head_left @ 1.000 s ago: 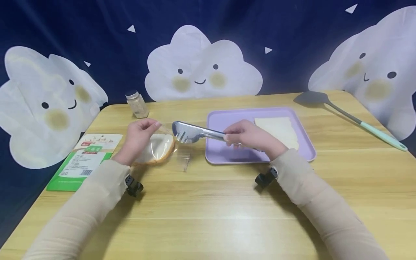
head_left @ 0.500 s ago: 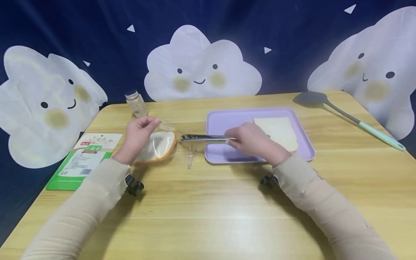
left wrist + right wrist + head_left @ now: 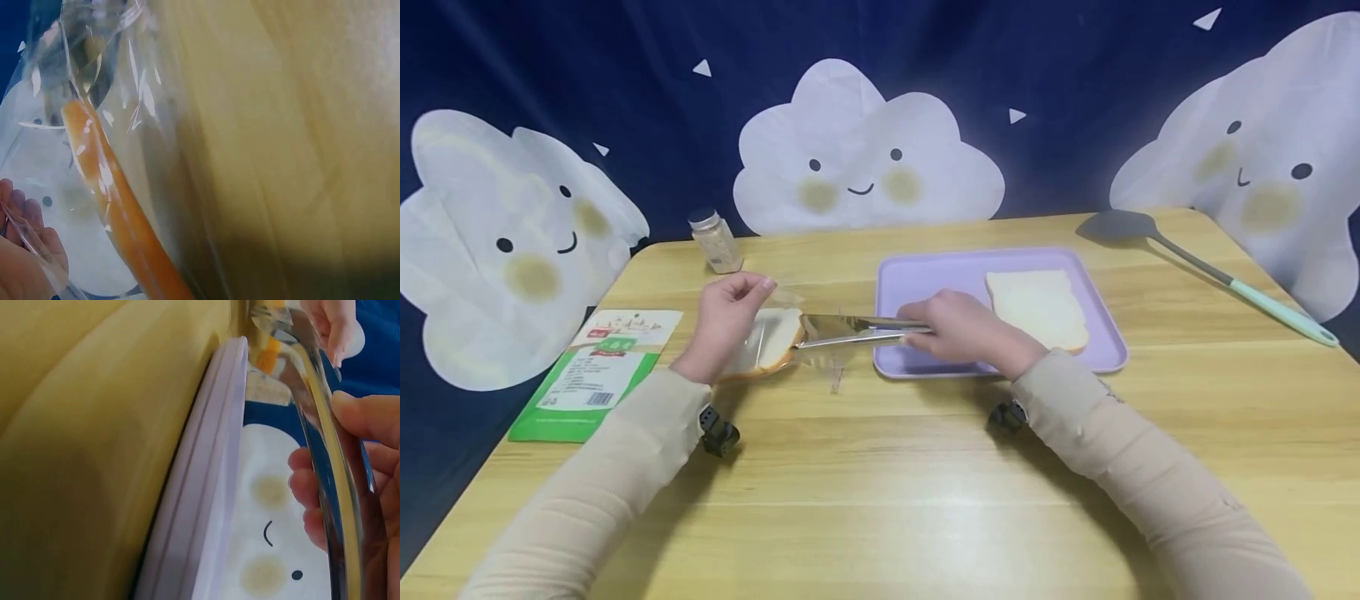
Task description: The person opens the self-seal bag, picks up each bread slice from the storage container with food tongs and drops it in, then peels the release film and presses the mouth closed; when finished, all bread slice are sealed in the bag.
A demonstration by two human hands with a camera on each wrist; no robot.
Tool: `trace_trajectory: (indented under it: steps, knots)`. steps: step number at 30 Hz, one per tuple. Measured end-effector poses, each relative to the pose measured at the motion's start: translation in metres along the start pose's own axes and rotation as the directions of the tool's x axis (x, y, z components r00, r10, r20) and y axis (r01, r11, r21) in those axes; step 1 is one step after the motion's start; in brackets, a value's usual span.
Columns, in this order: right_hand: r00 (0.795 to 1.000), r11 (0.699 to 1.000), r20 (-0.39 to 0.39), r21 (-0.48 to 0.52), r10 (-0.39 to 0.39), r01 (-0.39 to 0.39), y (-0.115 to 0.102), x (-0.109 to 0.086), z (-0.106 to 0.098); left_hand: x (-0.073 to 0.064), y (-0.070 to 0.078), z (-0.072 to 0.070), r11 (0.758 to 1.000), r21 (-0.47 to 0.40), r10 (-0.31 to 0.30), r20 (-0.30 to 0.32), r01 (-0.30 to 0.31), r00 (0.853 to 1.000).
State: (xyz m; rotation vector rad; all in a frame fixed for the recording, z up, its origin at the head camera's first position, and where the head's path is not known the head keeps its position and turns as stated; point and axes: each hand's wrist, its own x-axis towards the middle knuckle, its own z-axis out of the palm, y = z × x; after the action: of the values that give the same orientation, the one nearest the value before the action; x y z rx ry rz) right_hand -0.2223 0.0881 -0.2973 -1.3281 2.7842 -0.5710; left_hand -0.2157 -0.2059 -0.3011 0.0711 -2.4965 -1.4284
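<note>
Holding bread [image 3: 786, 335], the clear bag [image 3: 144, 94] is pinched by left grip [image 3: 724, 321], tongs [image 3: 830, 323] by right grip [image 3: 961, 328].

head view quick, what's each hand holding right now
Left hand: pinching the clear plastic bag.
Right hand: holding the metal tongs.

One left hand [image 3: 721, 321] and one right hand [image 3: 958, 325] make two, along with two wrist cameras [image 3: 718, 432]. There is one pair of tongs [image 3: 337, 462] and one clear bag [image 3: 144, 94]. One bagged bread slice [image 3: 771, 337] and one bare bread slice [image 3: 1037, 308] make two, though glare on the bag makes it hard to rule out another inside. One desk [image 3: 887, 483] carries one tray [image 3: 925, 271], one jar [image 3: 718, 244], one packet [image 3: 583, 375] and one spatula [image 3: 1118, 225]. One backdrop [image 3: 925, 33] shows three clouds [image 3: 868, 125] and four small triangles [image 3: 1207, 19].
</note>
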Motion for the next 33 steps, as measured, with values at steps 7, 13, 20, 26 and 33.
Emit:
trace_trajectory:
  steps: [7, 13, 20, 26, 33]
  knots:
    - [0.999, 0.998, 0.012, -0.034, 0.045, -0.045, -0.008, 0.009, 0.006, 0.001, -0.002, 0.006, 0.999, 0.039, -0.032, 0.038, 0.03, 0.999]
    - [0.997, 0.997, -0.055, -0.065, -0.045, 0.041, -0.008, 0.012, 0.011, 0.004, -0.003, 0.008, 0.998, 0.058, -0.036, 0.028, 0.034, 0.999]
    - [0.998, 0.993, -0.063, 0.12, -0.006, 0.013, 0.002, 0.011, 0.01, 0.008, -0.003, 0.006, 0.999, 0.001, -0.054, 0.014, 0.053, 0.998]
    - [0.979, 0.987, -0.136, -0.084, -0.149, 0.138, 0.004, 0.007, 0.012, 0.009, -0.002, 0.006, 0.998, -0.038, -0.051, -0.037, 0.049, 0.998]
    - [0.905, 0.925, -0.261, -0.271, -0.336, 0.266, -0.004, 0.012, 0.018, 0.008, 0.002, 0.01, 0.995, -0.082, -0.072, -0.091, 0.065, 0.993]
